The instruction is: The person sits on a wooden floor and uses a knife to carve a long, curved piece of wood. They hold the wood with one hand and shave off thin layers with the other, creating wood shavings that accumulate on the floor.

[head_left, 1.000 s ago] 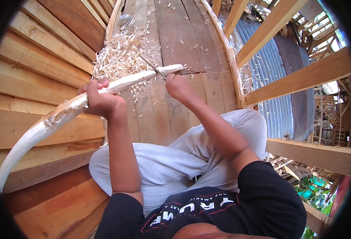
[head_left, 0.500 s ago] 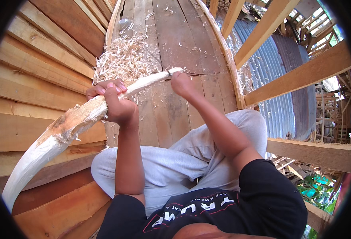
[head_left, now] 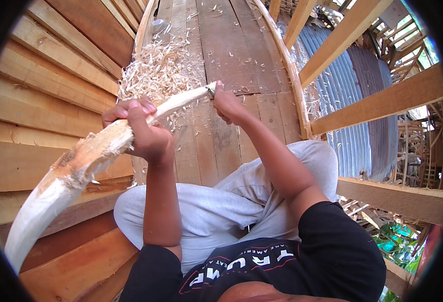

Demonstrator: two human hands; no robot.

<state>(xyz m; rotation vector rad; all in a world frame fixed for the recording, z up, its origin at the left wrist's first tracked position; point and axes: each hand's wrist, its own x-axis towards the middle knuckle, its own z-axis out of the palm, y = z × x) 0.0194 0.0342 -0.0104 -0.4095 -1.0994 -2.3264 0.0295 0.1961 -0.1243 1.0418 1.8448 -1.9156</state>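
A long, curved, peeled wooden branch (head_left: 88, 151) runs from the lower left up to the middle of the view, pale at both ends and rough brown midway. My left hand (head_left: 143, 128) is wrapped around it, fingers over the top. At its thin far end, my right hand (head_left: 227, 104) is closed on a small knife, mostly hidden by the fist. The short dark blade (head_left: 211, 90) touches the wood near the tip.
Wood shavings (head_left: 156, 70) are heaped on the plank floor (head_left: 236, 50) beyond my hands. A board wall (head_left: 45, 100) rises on the left; timber rails (head_left: 377, 108) stand on the right before corrugated metal sheets (head_left: 344, 90). A small round container (head_left: 158, 26) lies far left.
My right hand has shifted slightly left with the blade and turned a little. The branch's thin tip has moved left too, while my left hand keeps its grip.
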